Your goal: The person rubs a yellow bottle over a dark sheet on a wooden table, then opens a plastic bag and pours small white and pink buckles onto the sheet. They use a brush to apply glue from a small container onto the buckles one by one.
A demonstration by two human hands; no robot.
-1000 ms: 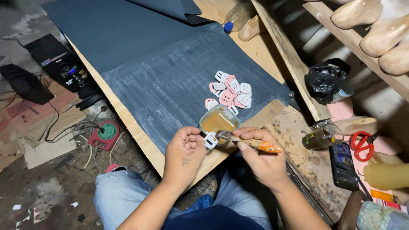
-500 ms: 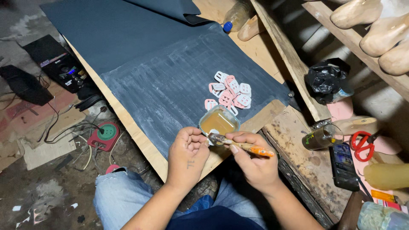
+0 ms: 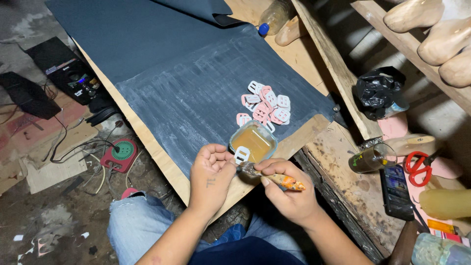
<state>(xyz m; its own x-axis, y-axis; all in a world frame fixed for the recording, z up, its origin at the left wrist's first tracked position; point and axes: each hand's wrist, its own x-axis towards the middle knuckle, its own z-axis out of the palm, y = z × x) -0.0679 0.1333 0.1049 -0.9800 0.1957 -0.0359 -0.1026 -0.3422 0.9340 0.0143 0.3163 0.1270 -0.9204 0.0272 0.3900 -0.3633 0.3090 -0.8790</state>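
Note:
My left hand (image 3: 211, 172) pinches a small white flat cut-out piece (image 3: 242, 156) at the near edge of the wooden board. My right hand (image 3: 287, 189) grips an orange-handled brush (image 3: 274, 176), whose bristle tip touches that piece. Just beyond them a square glass dish of tan glue (image 3: 253, 141) rests on the dark blue-grey sheet (image 3: 186, 93). Behind the dish a pile of several pink and white cut-out pieces (image 3: 265, 105) lies on the sheet.
To the right, the workbench holds a glass jar (image 3: 370, 158), a phone (image 3: 396, 190), red scissors (image 3: 418, 167) and a black plastic bag (image 3: 380, 91). Wooden shoe lasts (image 3: 431, 29) line a shelf. A plastic bottle (image 3: 272, 17) lies at the back. Cables and a red power reel (image 3: 119, 153) clutter the floor.
Both hands have shifted slightly. The brush tip now strokes the white piece right beside the glue dish, and the piece is turned more upright toward me.

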